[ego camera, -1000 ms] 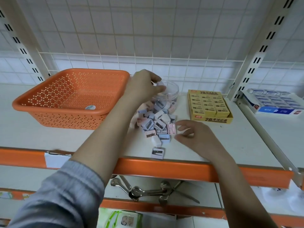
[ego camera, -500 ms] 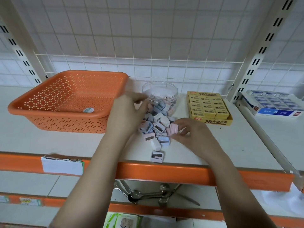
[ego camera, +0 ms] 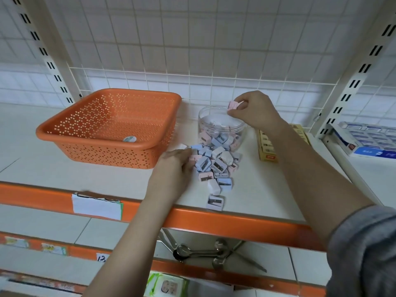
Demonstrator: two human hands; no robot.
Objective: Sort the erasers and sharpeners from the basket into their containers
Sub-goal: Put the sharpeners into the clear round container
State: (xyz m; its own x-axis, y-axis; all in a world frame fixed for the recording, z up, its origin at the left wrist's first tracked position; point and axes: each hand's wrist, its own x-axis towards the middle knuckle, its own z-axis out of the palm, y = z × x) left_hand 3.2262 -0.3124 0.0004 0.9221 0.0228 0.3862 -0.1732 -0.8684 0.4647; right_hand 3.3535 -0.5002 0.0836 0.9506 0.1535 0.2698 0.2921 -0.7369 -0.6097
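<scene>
A pink sharpener (ego camera: 233, 105) is pinched in the right hand (ego camera: 252, 111) above the clear jar (ego camera: 221, 127). The left hand (ego camera: 174, 168) curls its grip around sharpeners at the edge of the pile (ego camera: 214, 166) on the shelf (ego camera: 107, 179), beside the orange basket (ego camera: 111, 127).

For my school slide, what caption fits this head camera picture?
Right hand drops a pink sharpener into the jar; left hand reaches into the pile.
</scene>
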